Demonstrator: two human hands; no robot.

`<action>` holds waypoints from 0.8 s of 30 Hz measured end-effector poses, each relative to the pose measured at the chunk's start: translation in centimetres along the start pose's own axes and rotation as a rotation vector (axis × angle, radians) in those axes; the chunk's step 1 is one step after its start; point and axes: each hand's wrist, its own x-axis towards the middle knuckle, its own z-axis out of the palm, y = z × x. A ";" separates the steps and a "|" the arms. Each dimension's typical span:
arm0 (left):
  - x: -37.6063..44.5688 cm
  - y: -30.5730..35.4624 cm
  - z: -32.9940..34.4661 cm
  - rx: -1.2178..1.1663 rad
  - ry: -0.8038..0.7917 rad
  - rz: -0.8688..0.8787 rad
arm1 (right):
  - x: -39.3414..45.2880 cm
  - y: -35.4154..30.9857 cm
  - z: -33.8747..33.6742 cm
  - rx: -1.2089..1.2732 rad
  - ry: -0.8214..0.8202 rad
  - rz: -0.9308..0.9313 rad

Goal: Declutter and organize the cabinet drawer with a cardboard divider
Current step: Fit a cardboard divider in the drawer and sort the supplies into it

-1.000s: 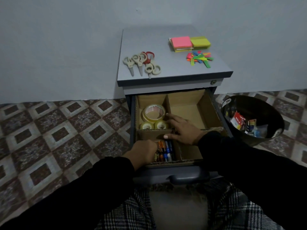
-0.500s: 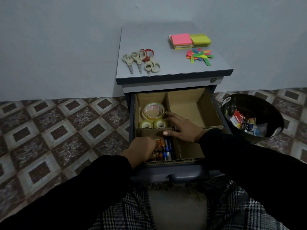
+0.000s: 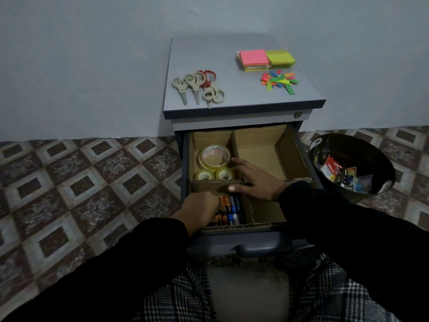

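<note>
The grey cabinet's top drawer (image 3: 250,248) stands pulled out, lined with a cardboard divider (image 3: 234,145) that makes four compartments. The back-left one holds a large tape roll (image 3: 214,156) and two small rolls (image 3: 205,175). Orange and blue batteries (image 3: 229,210) lie in the front-left one. My left hand (image 3: 200,206) reaches down into that compartment beside the batteries, its fingertips hidden. My right hand (image 3: 257,180) rests flat on the divider's crossing, fingers straight, thumb along the cross wall. Both right compartments show bare cardboard.
On the cabinet top (image 3: 232,101) lie several scissors (image 3: 197,87), pink and yellow sticky note pads (image 3: 264,59) and a heap of coloured page flags (image 3: 279,81). A black bin (image 3: 362,149) with discarded packets stands on the tiled floor to the right.
My left hand has shifted slightly within the front-left compartment. My right hand stays on the divider.
</note>
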 end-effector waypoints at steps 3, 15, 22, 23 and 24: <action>0.0 -0.3 -0.2 -0.124 0.000 0.006 | -0.1 -0.2 -0.1 0.014 -0.011 0.011; -2.2 -3.2 -2.3 -0.606 0.398 0.120 | -1.6 -0.5 -1.8 0.099 -0.007 0.054; -1.5 -4.9 -2.6 -0.661 0.368 0.045 | -2.0 -0.8 -3.1 0.122 -0.042 0.097; -1.4 -5.0 -2.5 -0.662 0.353 0.043 | -2.1 -0.9 -3.2 0.127 -0.049 0.096; -1.3 -5.0 -2.6 -0.660 0.339 0.044 | -2.2 -1.0 -3.3 0.133 -0.057 0.096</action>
